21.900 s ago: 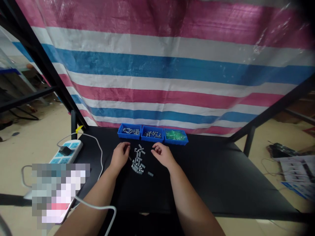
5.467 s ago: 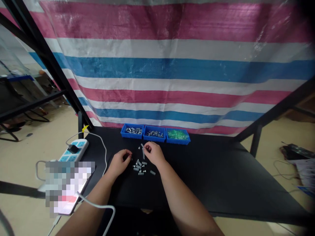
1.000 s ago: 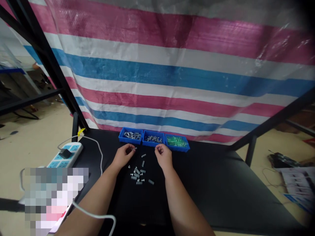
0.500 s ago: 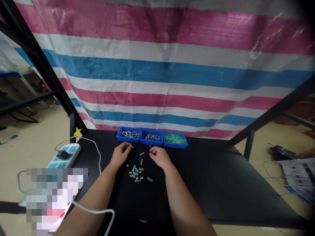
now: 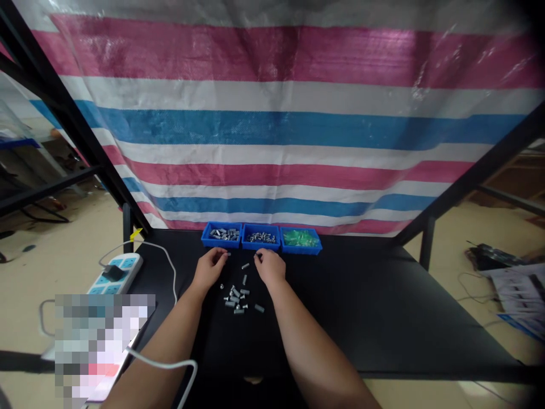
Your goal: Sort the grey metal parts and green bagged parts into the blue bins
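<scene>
A small metal tube (image 5: 229, 254) sits at the fingertips of the left hand (image 5: 208, 269), pinched between thumb and forefinger, as half a second ago. The right hand (image 5: 271, 267) has moved up, its fingertips drawn together where a loose screw lay then; whether they grip it is too small to tell. Nearer the person, the scattered tubes and screws (image 5: 235, 299) lie unchanged on the black table (image 5: 361, 307). Beyond stand three blue bins (image 5: 260, 246).
</scene>
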Action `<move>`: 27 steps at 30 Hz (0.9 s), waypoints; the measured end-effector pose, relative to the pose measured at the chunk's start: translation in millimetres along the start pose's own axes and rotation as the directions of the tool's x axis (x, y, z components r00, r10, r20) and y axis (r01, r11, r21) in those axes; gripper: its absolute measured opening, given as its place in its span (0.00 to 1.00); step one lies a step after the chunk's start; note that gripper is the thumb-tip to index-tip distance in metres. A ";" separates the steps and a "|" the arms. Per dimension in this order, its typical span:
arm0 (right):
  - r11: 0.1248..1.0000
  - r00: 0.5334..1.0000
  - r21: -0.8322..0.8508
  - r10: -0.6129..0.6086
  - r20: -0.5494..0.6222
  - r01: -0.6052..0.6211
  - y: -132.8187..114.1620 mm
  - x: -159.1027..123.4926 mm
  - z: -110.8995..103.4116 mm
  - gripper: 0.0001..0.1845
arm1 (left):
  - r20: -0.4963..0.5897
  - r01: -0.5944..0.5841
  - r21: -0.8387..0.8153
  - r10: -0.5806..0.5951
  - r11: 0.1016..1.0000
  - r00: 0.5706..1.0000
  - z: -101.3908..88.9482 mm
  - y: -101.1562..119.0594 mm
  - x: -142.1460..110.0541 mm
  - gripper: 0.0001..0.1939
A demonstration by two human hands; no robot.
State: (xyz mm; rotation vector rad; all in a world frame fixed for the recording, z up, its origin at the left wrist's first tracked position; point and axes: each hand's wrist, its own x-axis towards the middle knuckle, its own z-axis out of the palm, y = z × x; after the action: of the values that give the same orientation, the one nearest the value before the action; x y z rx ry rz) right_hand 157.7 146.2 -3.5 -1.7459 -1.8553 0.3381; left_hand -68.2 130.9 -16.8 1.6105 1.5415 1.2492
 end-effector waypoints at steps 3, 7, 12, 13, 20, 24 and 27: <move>0.996 0.997 0.047 -0.076 -0.019 0.077 2.5 -4.5 0.0 0.05 | 0.003 -0.004 -0.017 0.004 1.000 1.000 -0.9 1.4 -0.5 0.19; 0.933 0.980 0.301 -0.175 -0.091 0.194 8.1 -9.4 -11.4 0.05 | -0.011 -0.014 -0.021 0.014 1.000 1.000 -1.2 1.0 -0.9 0.18; 0.854 0.931 0.449 -0.104 -0.349 0.263 1.6 -6.5 -28.7 0.05 | -0.003 -0.010 -0.023 0.010 1.000 1.000 -1.2 -0.5 -0.9 0.17; 0.855 0.910 0.437 -0.089 -0.405 0.279 -0.3 -4.4 -30.2 0.05 | -0.001 -0.015 -0.020 0.015 1.000 1.000 -1.4 -0.5 -0.9 0.17; 0.871 0.872 0.416 -0.029 -0.489 0.262 4.6 16.9 -18.1 0.12 | 0.005 -0.028 -0.001 0.028 1.000 1.000 -2.2 -0.9 -0.7 0.15; 0.894 0.884 0.396 0.001 -0.467 0.208 14.5 16.8 -12.9 0.11 | 0.021 -0.015 -0.010 0.015 1.000 1.000 -2.1 -1.5 0.5 0.15; 0.903 0.893 0.384 0.001 -0.451 0.193 18.5 11.2 -14.7 0.08 | 0.031 -0.022 -0.007 0.022 1.000 0.999 -2.3 -1.5 1.5 0.15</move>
State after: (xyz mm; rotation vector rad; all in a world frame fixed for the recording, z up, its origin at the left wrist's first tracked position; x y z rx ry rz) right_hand 181.4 156.4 0.9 -1.2946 -1.4062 0.2502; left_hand -71.1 132.1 -16.9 1.6387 1.5033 1.2343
